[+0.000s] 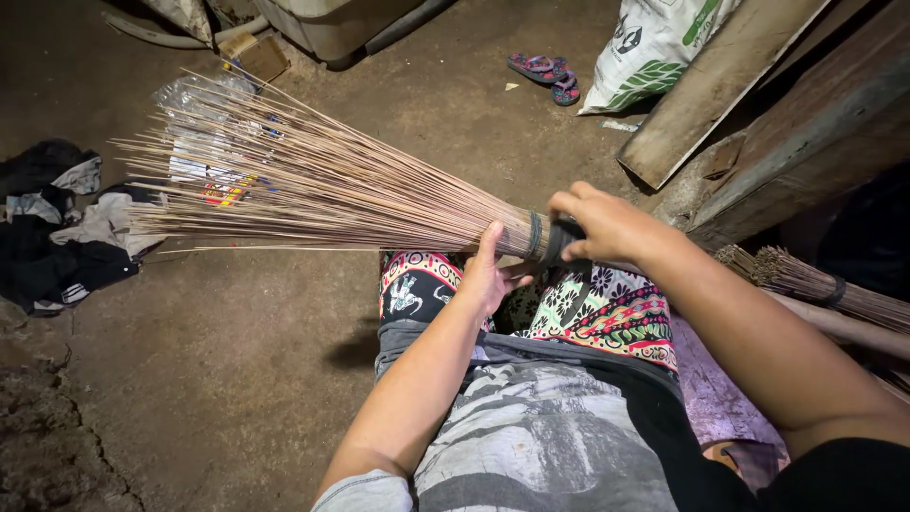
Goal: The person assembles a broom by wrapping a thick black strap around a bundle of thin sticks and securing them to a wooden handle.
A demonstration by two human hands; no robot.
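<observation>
A stick broom [313, 185] made of many thin pale ribs fans out to the left above the dirt floor. Its bound end rests over my patterned lap cloth [597, 308]. My right hand [607, 223] grips the bound end, where a dark band [553, 239] wraps the ribs. My left hand [490, 275] presses against the underside of the bundle just left of the band, thumb up along the ribs.
A second bound bundle of ribs [806, 284] lies at my right. Wooden planks [758, 104] lean at the upper right beside a white sack [649, 43] and a pair of sandals [548, 74]. Dark clothes [57, 228] and plastic wrappers [209, 142] lie at left.
</observation>
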